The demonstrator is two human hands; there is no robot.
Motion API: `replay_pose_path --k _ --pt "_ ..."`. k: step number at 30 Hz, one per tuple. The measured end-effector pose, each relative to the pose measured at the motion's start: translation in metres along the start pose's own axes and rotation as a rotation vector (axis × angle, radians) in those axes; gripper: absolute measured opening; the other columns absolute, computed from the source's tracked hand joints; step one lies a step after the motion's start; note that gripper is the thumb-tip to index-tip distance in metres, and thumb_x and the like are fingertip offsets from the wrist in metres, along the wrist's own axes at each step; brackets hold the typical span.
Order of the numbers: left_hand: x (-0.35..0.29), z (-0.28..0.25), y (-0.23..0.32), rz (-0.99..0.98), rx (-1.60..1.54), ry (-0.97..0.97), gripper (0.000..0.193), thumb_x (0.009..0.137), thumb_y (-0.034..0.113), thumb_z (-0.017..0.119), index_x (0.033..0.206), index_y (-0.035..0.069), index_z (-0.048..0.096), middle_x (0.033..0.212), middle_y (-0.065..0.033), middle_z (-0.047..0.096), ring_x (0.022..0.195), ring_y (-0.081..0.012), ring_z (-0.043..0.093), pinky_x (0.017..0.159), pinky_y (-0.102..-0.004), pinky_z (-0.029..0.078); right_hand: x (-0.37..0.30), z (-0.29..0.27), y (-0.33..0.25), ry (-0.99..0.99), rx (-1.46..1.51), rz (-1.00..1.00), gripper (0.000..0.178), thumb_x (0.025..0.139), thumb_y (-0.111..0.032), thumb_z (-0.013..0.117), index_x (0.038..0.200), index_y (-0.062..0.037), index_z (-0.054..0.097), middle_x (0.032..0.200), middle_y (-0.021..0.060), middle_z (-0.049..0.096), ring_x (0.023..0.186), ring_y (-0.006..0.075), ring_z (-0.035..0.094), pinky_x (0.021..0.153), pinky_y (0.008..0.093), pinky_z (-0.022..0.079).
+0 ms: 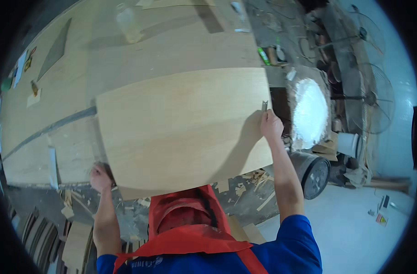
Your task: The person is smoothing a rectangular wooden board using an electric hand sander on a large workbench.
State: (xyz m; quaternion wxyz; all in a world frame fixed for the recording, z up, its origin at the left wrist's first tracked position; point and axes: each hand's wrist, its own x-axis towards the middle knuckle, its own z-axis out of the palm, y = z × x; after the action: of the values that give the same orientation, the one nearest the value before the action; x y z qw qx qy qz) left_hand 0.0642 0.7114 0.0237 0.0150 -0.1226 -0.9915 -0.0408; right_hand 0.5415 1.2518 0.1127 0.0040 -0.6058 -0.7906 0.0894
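Observation:
A large pale wood veneer sheet (185, 132) lies on the bench in front of me, its near edge reaching over the bench's front. My right hand (272, 125) is closed at the sheet's right edge. From its fingers sticks up a small metal tool with a notched tip (264, 105), whose kind I cannot make out. Just outside the sheet's lower left side, my left hand (100, 177) has its fingers curled in. Whether it grips anything is hidden.
The wooden bench top (126, 59) carries a clear bottle (126, 20) and a dark flat strip (208, 18) at the back. A white-filled basin (310, 112), a drum (311, 173) and fans (372, 98) stand to the right. Wood scraps (258, 180) litter the floor.

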Motion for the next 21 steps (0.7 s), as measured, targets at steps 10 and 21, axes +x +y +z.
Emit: replay_pose_path --k 10,21 --pt "-0.004 -0.023 0.014 0.022 -0.074 0.007 0.042 0.104 0.032 0.048 0.081 0.002 0.066 0.085 -0.0216 0.068 0.081 -0.0433 0.066 0.074 -0.0564 0.05 -0.06 0.044 -0.149 -0.285 -0.026 -0.146 0.024 0.098 -0.033 0.055 0.096 -0.0118 0.067 0.087 0.0153 0.074 0.075 0.037 0.072 0.062 0.0528 0.056" --pt "0.01 -0.033 -0.002 0.179 -0.293 -0.123 0.041 0.104 0.032 0.05 0.077 0.004 0.064 0.081 -0.0205 0.067 0.074 -0.0439 0.064 0.068 -0.0551 0.05 -0.161 0.071 -0.305 -0.279 0.067 -0.359 0.025 0.097 -0.035 0.056 0.098 -0.0121 0.065 0.089 0.0194 0.072 0.083 0.0429 0.07 0.072 0.0565 0.056"
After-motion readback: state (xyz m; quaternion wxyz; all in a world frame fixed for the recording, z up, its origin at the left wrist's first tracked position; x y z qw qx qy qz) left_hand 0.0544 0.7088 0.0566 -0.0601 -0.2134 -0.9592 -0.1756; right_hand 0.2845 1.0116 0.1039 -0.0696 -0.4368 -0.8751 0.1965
